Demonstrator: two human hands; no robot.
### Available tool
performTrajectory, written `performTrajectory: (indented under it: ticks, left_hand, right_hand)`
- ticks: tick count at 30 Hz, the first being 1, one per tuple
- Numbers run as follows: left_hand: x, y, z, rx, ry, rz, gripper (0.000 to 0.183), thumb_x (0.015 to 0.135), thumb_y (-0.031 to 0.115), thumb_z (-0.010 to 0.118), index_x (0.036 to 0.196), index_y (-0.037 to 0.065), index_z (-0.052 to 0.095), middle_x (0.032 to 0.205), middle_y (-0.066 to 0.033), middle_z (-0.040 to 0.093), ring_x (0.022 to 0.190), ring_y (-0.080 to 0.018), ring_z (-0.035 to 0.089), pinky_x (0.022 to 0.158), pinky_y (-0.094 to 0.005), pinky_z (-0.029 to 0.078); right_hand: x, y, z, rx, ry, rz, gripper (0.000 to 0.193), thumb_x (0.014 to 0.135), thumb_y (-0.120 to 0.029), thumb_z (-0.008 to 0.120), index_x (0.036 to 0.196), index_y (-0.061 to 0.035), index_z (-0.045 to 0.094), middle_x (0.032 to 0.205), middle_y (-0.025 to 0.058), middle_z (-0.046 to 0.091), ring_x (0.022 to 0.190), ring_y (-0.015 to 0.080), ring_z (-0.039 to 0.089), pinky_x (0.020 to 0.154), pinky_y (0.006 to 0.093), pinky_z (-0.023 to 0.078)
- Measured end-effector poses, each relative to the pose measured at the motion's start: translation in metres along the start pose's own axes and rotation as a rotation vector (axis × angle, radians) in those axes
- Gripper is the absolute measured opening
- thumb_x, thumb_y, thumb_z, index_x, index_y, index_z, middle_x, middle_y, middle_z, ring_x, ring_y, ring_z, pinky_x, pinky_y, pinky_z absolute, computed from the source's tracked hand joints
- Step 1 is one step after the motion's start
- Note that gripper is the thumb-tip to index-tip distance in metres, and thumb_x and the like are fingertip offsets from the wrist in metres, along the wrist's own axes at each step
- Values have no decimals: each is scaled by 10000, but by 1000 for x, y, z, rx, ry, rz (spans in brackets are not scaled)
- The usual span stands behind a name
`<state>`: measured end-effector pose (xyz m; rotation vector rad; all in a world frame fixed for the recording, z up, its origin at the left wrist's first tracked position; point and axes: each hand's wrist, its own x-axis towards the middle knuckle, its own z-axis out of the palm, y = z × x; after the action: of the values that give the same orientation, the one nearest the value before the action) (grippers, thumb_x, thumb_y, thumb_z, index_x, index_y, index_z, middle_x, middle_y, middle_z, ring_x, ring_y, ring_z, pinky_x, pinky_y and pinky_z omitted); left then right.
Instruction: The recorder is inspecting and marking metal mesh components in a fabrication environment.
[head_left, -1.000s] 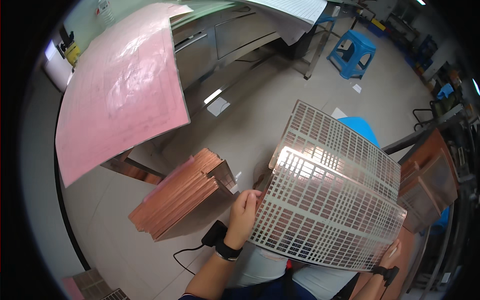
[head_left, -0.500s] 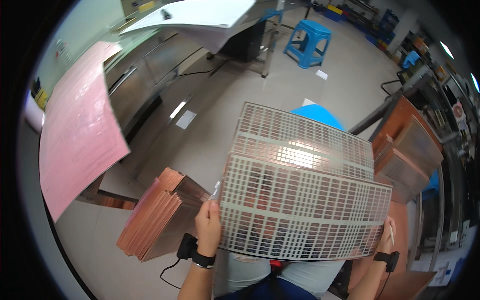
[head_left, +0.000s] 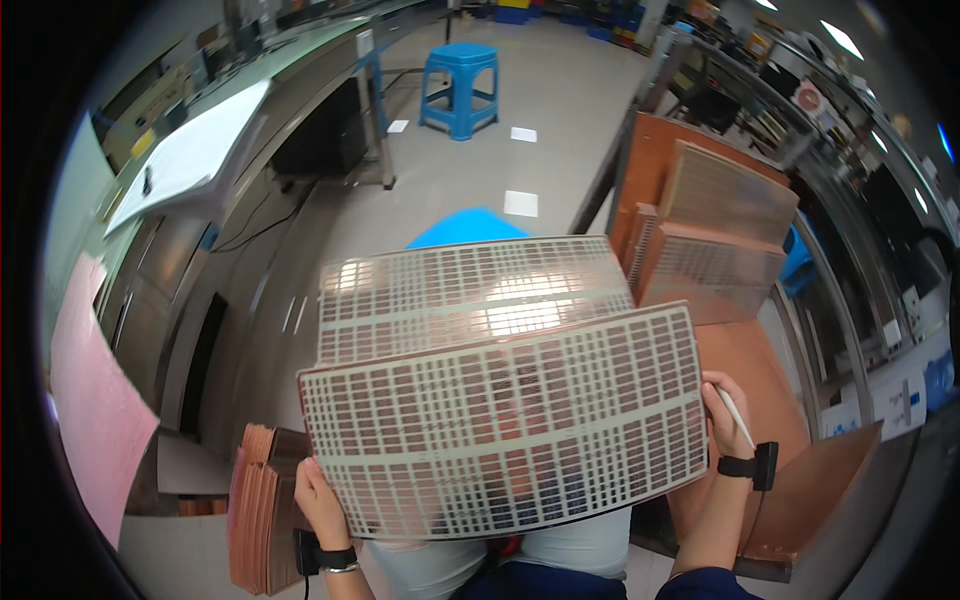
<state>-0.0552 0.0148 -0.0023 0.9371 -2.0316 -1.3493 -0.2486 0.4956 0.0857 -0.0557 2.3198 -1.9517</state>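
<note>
A large circuit board panel (head_left: 515,425), coppery with a pale green grid, is held over my lap, its right end higher than its left. My left hand (head_left: 320,500) is closed on its lower left edge. At the right edge, my right hand (head_left: 722,408) grips the panel too, with a thin white pen-like stick (head_left: 735,415) held along the fingers. Just beyond lies a similar panel (head_left: 400,300), partly covered by the held one, and a blue stool top (head_left: 465,228) shows behind it. Both wrists wear black bands with cables.
Left of my legs stands a stack of copper-coloured panels (head_left: 268,510). More panels (head_left: 715,260) lean on an orange-brown board on the right, above a brown surface (head_left: 750,385). A pink sheet (head_left: 95,400) hangs at the left. A blue stool (head_left: 460,90) stands ahead.
My view has swung to the right, so surroundings sit further left. The held panel's right end has risen and its left end dropped. Both hands keep their grip.
</note>
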Motion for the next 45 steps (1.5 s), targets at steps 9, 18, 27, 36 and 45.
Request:
performTrajectory:
  ticks: [9, 18, 27, 36, 45]
  left_hand:
    - [0, -13, 5, 191, 59, 103, 356, 998, 243, 362, 775, -33, 393, 660, -43, 370, 632, -115, 329, 586, -266, 333]
    - [0, -7, 5, 249, 60, 115, 367, 996, 251, 366, 800, -53, 433, 685, -70, 449, 650, -128, 372, 608, -286, 362]
    - [5, -10, 2, 224, 44, 89, 357, 995, 244, 372, 808, -52, 440, 703, -66, 463, 640, -138, 406, 614, -295, 384]
    - [5, -7, -3, 230, 1, 68, 311, 988, 222, 398, 770, 0, 398, 670, -14, 354, 631, -98, 320, 592, -254, 324]
    - [3, 12, -16, -204, -96, -173, 256, 986, 217, 418, 842, 26, 509, 764, 9, 527, 684, -57, 472, 645, -219, 397]
  right_hand:
    - [-2, 20, -6, 315, -22, -29, 262, 917, -183, 548, 1081, 21, 567, 976, 65, 625, 885, 109, 571, 802, 244, 458]
    - [-4, 16, 3, 310, 18, -52, 286, 942, -226, 503, 1090, 12, 560, 978, 55, 619, 892, 103, 562, 806, 241, 448]
    - [-5, 7, 5, 281, 36, 30, 272, 946, -204, 479, 1071, 24, 562, 973, 60, 612, 890, 91, 552, 802, 228, 439]
    - [-3, 8, 5, 266, 16, 70, 245, 954, -160, 446, 1045, 29, 571, 981, 57, 609, 894, 86, 546, 803, 236, 443]
    - [1, 10, 5, 225, -30, -1, 267, 953, -181, 456, 1085, 30, 554, 984, 50, 606, 905, 84, 537, 818, 232, 432]
